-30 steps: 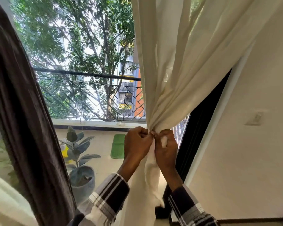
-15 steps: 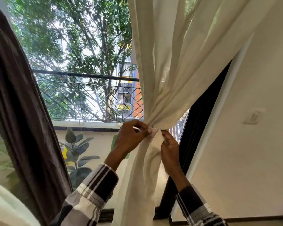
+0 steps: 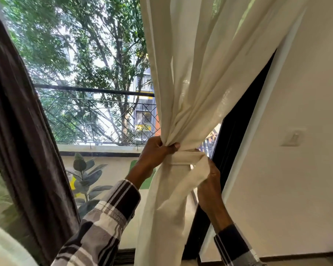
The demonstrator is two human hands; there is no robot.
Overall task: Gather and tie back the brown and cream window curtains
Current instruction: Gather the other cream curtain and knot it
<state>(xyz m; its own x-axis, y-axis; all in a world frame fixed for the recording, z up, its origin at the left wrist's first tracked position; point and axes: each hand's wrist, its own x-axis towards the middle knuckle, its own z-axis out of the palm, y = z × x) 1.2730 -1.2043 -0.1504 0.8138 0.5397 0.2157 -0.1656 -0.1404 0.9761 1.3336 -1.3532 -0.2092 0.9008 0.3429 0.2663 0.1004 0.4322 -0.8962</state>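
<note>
1. The left hand (image 3: pixel 156 150) is clenched around the gathered cream curtain (image 3: pixel 196 83), pinching the folds so that the bunch stays tight.
2. The right hand (image 3: pixel 210 179) grips the tie (image 3: pixel 186 157), which wraps the bunch just below the left hand, probably to pull it snug.
3. The brown curtain (image 3: pixel 23 141) hangs at the far left, well apart and in neither hand.

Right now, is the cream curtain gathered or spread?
Gathered: cream curtain bunches at left hand, tie band around it.
</note>
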